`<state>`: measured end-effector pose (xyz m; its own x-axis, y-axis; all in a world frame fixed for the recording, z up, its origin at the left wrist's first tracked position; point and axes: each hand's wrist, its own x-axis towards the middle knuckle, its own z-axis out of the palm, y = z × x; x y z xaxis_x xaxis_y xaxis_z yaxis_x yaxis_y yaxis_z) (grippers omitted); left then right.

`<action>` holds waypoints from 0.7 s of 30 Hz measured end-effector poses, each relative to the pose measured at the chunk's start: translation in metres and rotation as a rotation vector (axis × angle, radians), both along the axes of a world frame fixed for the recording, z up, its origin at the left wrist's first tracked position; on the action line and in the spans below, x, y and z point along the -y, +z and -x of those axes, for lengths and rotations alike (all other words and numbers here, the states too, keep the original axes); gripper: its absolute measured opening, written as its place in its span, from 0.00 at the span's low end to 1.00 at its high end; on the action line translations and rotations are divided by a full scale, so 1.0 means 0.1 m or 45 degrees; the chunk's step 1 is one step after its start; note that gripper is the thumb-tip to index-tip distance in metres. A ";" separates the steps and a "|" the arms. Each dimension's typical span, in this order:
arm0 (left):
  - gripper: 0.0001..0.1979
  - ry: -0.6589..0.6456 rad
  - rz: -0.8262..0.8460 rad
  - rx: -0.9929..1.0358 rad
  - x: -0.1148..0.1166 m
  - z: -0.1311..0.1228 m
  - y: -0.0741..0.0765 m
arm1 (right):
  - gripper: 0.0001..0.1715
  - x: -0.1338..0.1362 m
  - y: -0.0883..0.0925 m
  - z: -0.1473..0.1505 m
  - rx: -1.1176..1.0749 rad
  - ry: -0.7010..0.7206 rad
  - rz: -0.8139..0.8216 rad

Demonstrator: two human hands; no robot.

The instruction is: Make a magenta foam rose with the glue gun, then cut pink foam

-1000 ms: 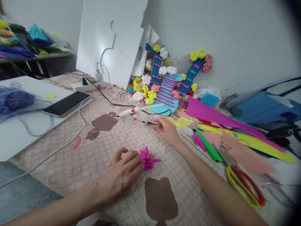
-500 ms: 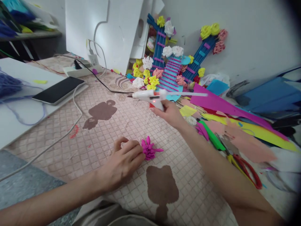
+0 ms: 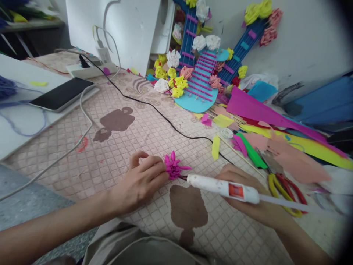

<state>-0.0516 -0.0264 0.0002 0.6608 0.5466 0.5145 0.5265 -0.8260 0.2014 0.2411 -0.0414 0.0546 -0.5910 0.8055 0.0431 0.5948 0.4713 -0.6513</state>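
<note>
My left hand point(image 3: 146, 180) rests on the table with its fingers closed on a magenta paper flower point(image 3: 173, 167), whose petals stick out past the fingertips. In my right hand point(image 3: 242, 184) is a white glue gun point(image 3: 217, 187), its dark nozzle pointing left at the flower's lower right side. The nozzle tip is at the petals; whether it touches them I cannot tell. A long clear glue stick point(image 3: 292, 204) runs out of the gun's back end. The gun hides part of my right fingers.
A black cord point(image 3: 154, 105) crosses the table from a power strip point(image 3: 85, 70). Scissors point(image 3: 288, 195), paper scraps point(image 3: 300, 167) and a yellow strip point(image 3: 215, 148) lie to the right. Flower-covered blue guitar-like crafts point(image 3: 200, 82) stand at the back. A tablet point(image 3: 62, 95) lies left.
My right hand has brought the glue gun down and nearer, turning its nozzle to the flower. My left hand keeps hold of the flower. The view has shifted slightly.
</note>
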 end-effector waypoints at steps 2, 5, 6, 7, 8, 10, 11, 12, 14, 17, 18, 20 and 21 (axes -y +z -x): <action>0.13 -0.004 0.019 -0.016 0.00 0.00 0.01 | 0.09 0.04 -0.01 0.03 -0.017 0.016 0.015; 0.12 -0.002 0.008 -0.013 0.00 0.00 0.01 | 0.09 0.06 -0.04 0.05 -0.012 0.035 0.044; 0.12 0.000 0.001 -0.013 0.00 0.00 0.00 | 0.09 0.06 -0.05 0.06 -0.003 0.035 0.052; 0.12 0.003 -0.004 -0.013 0.00 0.00 0.00 | 0.09 0.06 -0.06 0.06 0.006 0.033 0.057; 0.12 0.004 -0.008 -0.012 0.00 0.00 -0.01 | 0.09 0.06 -0.07 0.06 0.014 0.031 0.061; 0.11 0.001 -0.004 -0.011 0.00 0.00 -0.02 | 0.09 0.05 -0.09 0.06 0.024 0.025 0.067; 0.11 -0.001 0.002 -0.012 0.00 0.00 -0.02 | 0.09 0.05 -0.09 0.06 0.030 0.025 0.072; 0.11 -0.001 0.005 -0.009 0.00 0.00 -0.02 | 0.09 0.05 -0.10 0.06 0.036 0.025 0.078; 0.12 -0.001 0.015 -0.009 0.00 0.00 -0.02 | 0.09 0.05 -0.10 0.06 0.046 0.021 0.092; 0.12 -0.006 0.019 -0.001 0.00 0.00 -0.02 | 0.10 0.05 -0.11 0.07 0.051 0.012 0.088; 0.12 -0.008 0.024 -0.003 0.01 0.00 -0.02 | 0.10 0.04 -0.11 0.08 0.051 0.009 0.078; 0.12 -0.008 0.030 -0.008 0.01 0.01 -0.02 | 0.10 0.04 -0.11 0.08 0.052 0.008 0.058; 0.12 -0.007 0.034 -0.015 0.01 0.01 -0.02 | 0.10 0.04 -0.11 0.08 0.054 0.011 0.051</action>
